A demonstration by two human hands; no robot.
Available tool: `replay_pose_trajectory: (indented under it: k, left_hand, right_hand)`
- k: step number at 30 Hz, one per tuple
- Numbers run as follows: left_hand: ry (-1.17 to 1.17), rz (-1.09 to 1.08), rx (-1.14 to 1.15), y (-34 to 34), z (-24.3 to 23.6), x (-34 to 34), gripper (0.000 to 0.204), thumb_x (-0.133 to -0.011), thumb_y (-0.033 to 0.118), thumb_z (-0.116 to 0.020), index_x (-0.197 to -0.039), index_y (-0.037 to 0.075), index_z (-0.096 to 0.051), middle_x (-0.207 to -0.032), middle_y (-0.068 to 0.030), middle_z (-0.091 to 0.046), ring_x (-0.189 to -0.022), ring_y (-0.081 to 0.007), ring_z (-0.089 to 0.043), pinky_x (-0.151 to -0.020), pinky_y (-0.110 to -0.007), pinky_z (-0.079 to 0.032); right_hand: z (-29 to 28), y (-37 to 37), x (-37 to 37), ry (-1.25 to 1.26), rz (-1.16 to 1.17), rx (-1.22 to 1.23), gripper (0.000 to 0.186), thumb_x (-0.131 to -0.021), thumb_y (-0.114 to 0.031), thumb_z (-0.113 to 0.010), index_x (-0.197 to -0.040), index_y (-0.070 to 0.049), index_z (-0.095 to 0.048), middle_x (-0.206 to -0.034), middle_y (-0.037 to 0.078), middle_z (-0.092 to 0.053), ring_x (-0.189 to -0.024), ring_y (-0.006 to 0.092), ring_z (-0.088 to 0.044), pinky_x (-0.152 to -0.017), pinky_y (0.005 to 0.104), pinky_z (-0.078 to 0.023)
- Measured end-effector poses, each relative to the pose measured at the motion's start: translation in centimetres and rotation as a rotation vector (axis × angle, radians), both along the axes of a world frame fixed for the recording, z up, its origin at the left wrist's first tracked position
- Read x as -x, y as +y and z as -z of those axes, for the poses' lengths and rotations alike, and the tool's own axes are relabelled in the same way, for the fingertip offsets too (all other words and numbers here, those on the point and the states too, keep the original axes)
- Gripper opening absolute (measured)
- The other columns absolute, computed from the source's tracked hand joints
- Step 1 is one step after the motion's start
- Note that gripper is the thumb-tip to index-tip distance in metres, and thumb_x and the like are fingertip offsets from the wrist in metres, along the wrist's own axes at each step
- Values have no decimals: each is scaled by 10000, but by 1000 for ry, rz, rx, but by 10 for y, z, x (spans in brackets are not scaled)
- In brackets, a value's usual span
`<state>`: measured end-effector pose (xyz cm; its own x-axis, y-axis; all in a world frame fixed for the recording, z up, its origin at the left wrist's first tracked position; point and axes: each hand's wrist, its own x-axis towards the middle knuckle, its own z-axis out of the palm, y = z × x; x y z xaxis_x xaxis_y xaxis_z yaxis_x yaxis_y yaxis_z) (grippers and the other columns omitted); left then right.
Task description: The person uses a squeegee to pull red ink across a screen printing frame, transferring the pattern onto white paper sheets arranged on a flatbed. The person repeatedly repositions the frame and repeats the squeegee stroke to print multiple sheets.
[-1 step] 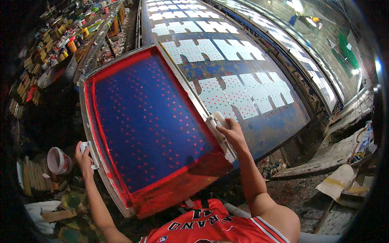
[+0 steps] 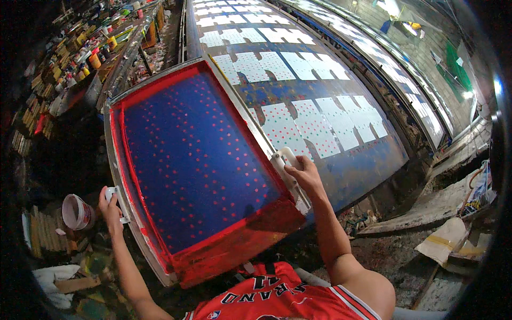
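A screen-printing frame (image 2: 108,133) hangs tilted in front of me, its blue mesh (image 2: 181,170) dotted with red and its inner border smeared with red ink. My left hand (image 2: 111,212) is closed around a white handle (image 2: 125,219) on the frame's left side. On the right side, my right hand (image 2: 305,176) grips another white handle (image 2: 287,156). Past the frame's right edge lie white fabric pieces (image 2: 271,124) with cut-out curves, the nearer ones printed with red and green dots. They rest flat on a long dark printing table (image 2: 352,165).
A white bucket (image 2: 78,212) stands left of my left hand. Cluttered shelves with bottles and tubs (image 2: 95,60) line the far left. A second long table (image 2: 392,69) with white pieces runs along the right. Boards and a pale sack (image 2: 444,239) lie at the lower right.
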<state>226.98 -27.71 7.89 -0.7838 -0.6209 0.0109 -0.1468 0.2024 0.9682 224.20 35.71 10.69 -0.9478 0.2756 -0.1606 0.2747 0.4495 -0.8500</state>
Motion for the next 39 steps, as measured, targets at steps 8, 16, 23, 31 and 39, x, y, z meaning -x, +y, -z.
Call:
replay_pose_trajectory:
  k: [8,16,23,31,39]
  left_hand:
    - [-12,-21,32,26,-6,19,498,-1002,126,-601,-1484,90,-484,-1060,-56,-655,-447,-57,-404,-385,-239,-305]
    - [51,-114,77,134,-27,-6,486,-1006,124,-601,-1477,65,-495,-976,-43,-678,-430,-36,-385,-376,-241,-281]
    - [32,-89,15,228,-36,4,486,-988,111,-607,-1467,88,-524,-942,-13,-682,-436,-50,-412,-378,-241,-307]
    - [-34,-97,11,321,-25,42,501,-987,98,-596,-1478,64,-503,-1029,-63,-689,-415,-66,-435,-374,-263,-322]
    - [-79,-22,-12,320,-19,69,488,-1003,100,-577,-1483,58,-503,-1051,-96,-703,-396,-83,-419,-374,-279,-314]
  right_hand:
    - [-9,27,44,-23,-61,40,665,-852,-331,-803,-1326,72,-570,-1215,211,-669,-1136,273,-644,-1009,390,-478]
    - [-8,119,50,17,-131,152,642,-861,-318,-796,-1318,77,-577,-1186,202,-681,-1096,266,-656,-973,382,-494]
    - [-13,233,55,64,-151,120,660,-858,-325,-798,-1315,92,-567,-1149,231,-686,-1072,271,-675,-935,394,-527]
    - [-24,307,62,-20,-57,126,661,-845,-309,-814,-1326,71,-567,-1150,195,-688,-1060,250,-672,-949,377,-517]
    - [-10,310,51,-49,-20,70,684,-840,-323,-826,-1328,77,-561,-1113,209,-706,-1031,264,-694,-921,391,-541]
